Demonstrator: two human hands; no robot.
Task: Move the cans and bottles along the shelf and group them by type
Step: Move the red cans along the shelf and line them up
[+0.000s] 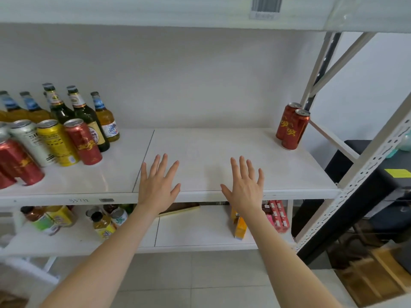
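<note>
Both arms reach forward over the front of the white middle shelf board (pixel 211 143), palms down. The left hand (pixel 158 185) has its fingers straight and spread wide and holds nothing. The right hand (pixel 245 187) lies the same way, fingers fanned out, holding nothing. Whether the palms touch the board or hover just over it cannot be told. The two hands sit side by side, apart from each other.

At the far right end of this shelf stand two tall red cans with gold lettering (pixel 293 130). They are upright and touching, one just behind the other, near the white metal upright (pixel 315 70).

At the left end is a mixed cluster. In the back stand clear glass bottles of yellow drink with blue neck labels (pixel 106 118) and two dark green glass bottles (pixel 85 114). In front of them a single red can (pixel 83 142), a yellow can (pixel 58 143) and a white can with black lettering (pixel 31 142) stand side by side, with further red cans (pixel 19 163) at the left edge.

The lower shelf (pixel 200 232) carries small bottles, cans, orange cartons (pixel 240 227) and red boxes (pixel 278 216)
</note>
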